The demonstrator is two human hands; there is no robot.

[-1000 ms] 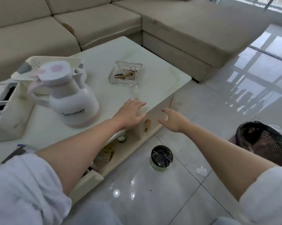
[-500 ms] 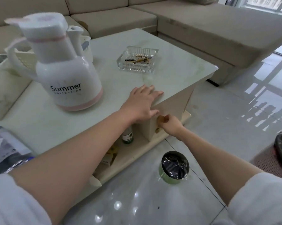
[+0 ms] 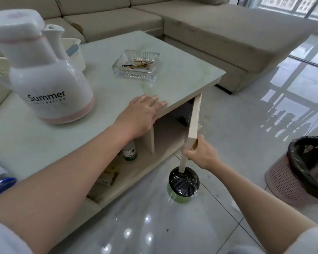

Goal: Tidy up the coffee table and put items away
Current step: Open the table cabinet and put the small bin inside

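The pale marble coffee table [image 3: 182, 77] carries a white and pink "Summer" thermos jug [image 3: 46, 77] at the left and a glass ashtray [image 3: 136, 66] with cigarette butts near the middle. My left hand [image 3: 141, 112] lies flat on the table's front edge, fingers spread. My right hand [image 3: 200, 153] grips the lower edge of the beige cabinet door [image 3: 194, 121], which stands swung open below the table's corner. The compartment behind the door looks dark inside. A small green-labelled bottle [image 3: 129, 153] and a yellow box [image 3: 110, 173] sit on the open lower shelf.
A small green bin [image 3: 183, 187] lined with a black bag stands on the floor just under the door. A pink mesh waste basket [image 3: 301, 171] with a black liner is at the right. A beige sofa [image 3: 227, 33] wraps behind the table. A cream basket [image 3: 72, 50] sits behind the jug.
My right hand took the cabinet door's handle and pulled the door open toward me. My left hand stayed pressed on the table edge. The view moved closer to the table.
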